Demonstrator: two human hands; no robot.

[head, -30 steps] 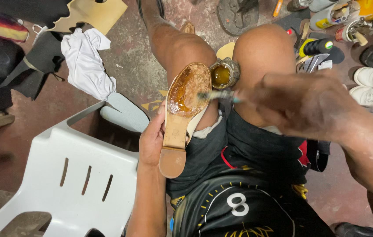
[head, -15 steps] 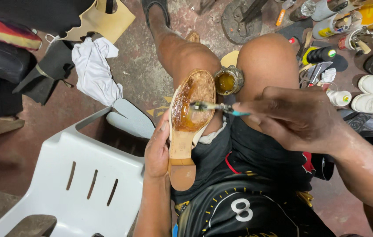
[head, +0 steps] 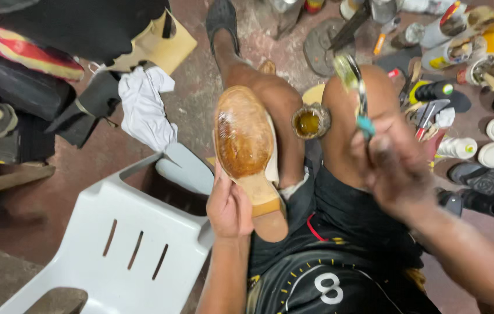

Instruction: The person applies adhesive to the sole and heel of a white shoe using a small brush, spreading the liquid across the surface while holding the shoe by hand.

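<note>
While my left grip (head: 229, 206) clamps the upturned shoe (head: 247, 151) at its heel, sole up on the lap, my right grip (head: 389, 163) pinches the glue brush (head: 354, 81), now lifted off the sole it touched before. Risk: glue dripping onto the knee, or the open glue tin (head: 309, 122) between the knees tipping.

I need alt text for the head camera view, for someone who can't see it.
Seen from above, a seated person's left hand holds a shoe sole-up, its sole glossy with amber glue, while the right hand lifts a small brush. An open glue tin sits between the knees, beside a white plastic chair.
</note>
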